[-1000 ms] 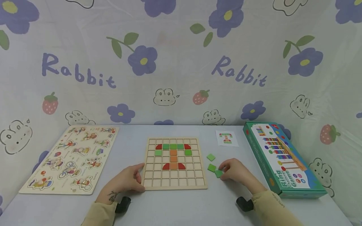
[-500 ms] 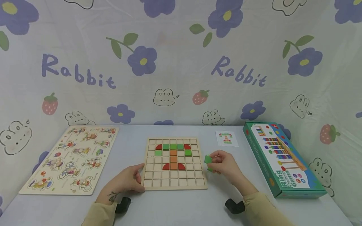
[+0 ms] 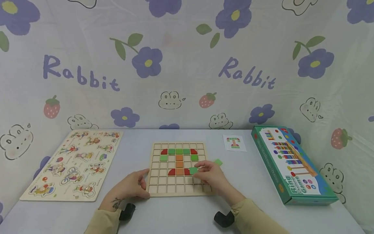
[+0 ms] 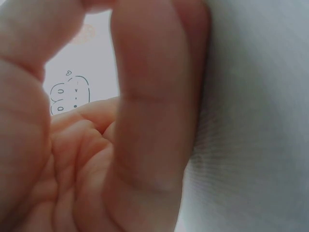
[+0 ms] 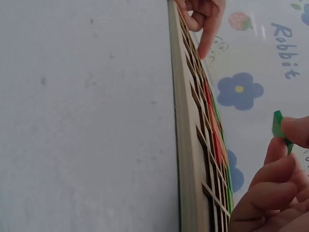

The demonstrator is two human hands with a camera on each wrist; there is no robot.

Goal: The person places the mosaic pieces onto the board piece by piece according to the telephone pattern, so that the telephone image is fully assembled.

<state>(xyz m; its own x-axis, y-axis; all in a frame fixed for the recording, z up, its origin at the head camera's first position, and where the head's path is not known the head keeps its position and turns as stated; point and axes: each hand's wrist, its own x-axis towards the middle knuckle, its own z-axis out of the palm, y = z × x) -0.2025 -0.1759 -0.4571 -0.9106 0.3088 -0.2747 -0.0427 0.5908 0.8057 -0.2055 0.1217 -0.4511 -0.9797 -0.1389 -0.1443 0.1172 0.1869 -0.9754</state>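
Observation:
A wooden grid board (image 3: 171, 191) lies flat on the table, with green, red and orange tiles forming a mushroom-like pattern. My left hand (image 3: 133, 186) rests against its left edge, thumb near the front corner. My right hand (image 3: 214, 176) is over the board's right side, pinching a green square tile (image 3: 193, 170) between thumb and finger. That tile appears beside the lower right red tile (image 3: 187, 172); whether it touches the board I cannot tell. In the right wrist view the green tile (image 5: 277, 124) is tilted. Another green tile (image 3: 218, 162) shows behind my right hand.
A small pattern card (image 3: 234, 143) lies behind the board to the right. A green toy box (image 3: 292, 165) stands at the right, and a wooden picture puzzle (image 3: 73, 165) lies at the left. A printed cloth (image 3: 187, 65) hangs behind the table.
My right hand has picked up a green tile from the table and carried it left over the board. My left hand has stayed at the board's edge.

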